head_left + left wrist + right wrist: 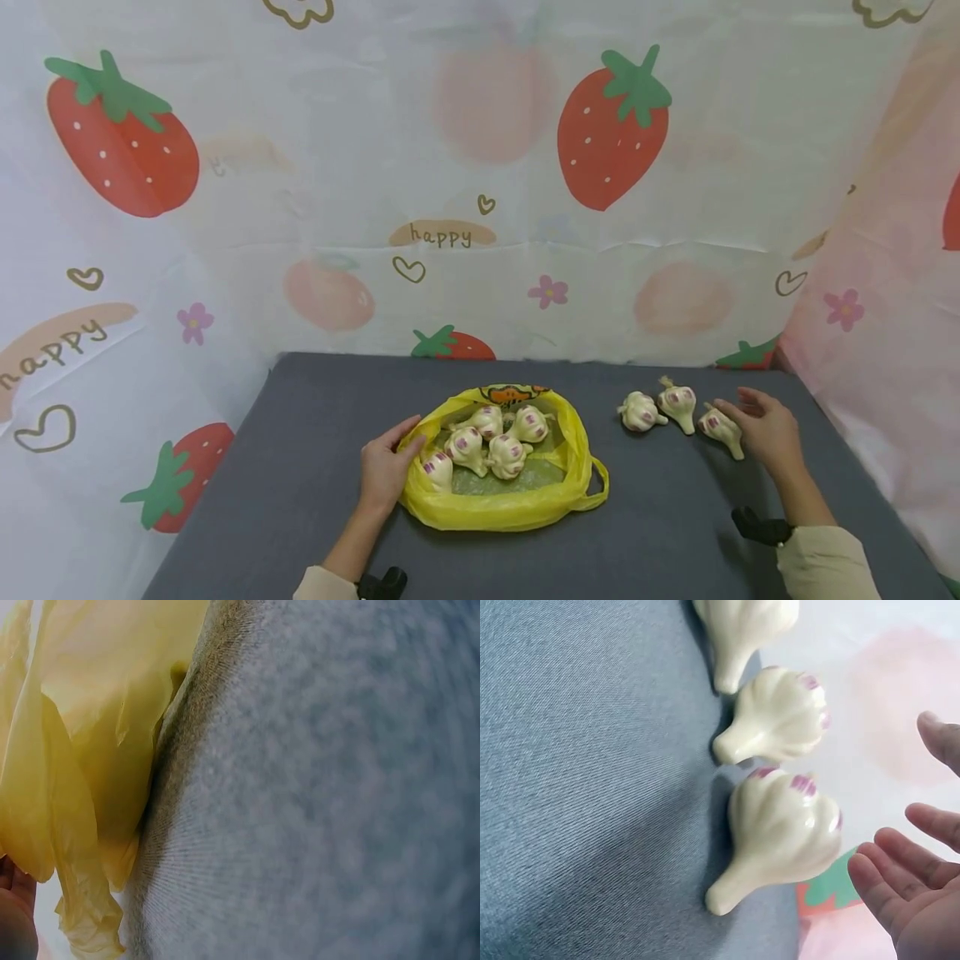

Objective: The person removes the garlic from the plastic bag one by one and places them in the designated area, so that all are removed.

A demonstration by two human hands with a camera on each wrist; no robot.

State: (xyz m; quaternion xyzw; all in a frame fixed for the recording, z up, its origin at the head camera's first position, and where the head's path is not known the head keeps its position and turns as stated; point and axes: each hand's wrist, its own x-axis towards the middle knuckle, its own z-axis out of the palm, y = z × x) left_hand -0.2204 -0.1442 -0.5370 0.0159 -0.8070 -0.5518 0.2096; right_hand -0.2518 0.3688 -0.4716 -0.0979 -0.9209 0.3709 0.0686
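A yellow plastic bag (502,512) lies with its mouth spread wide, several garlic bulbs (465,448) inside it. My left hand (384,467) holds the bag's left rim, its thumb over the edge. In the left wrist view, yellow plastic (97,765) covers most of that hand. Three more bulbs lie in a row at the right. Beside the rightmost garlic bulb (722,431) is my right hand (771,433). Its fingers (900,862) are spread and apart from that bulb (784,825) in the right wrist view.
The middle bulb (678,406) and left bulb (641,412) of the row sit close together. A loop handle (602,492) sticks out at the bag's right. Behind the dark grey table (322,392) hangs a strawberry-print curtain (337,192).
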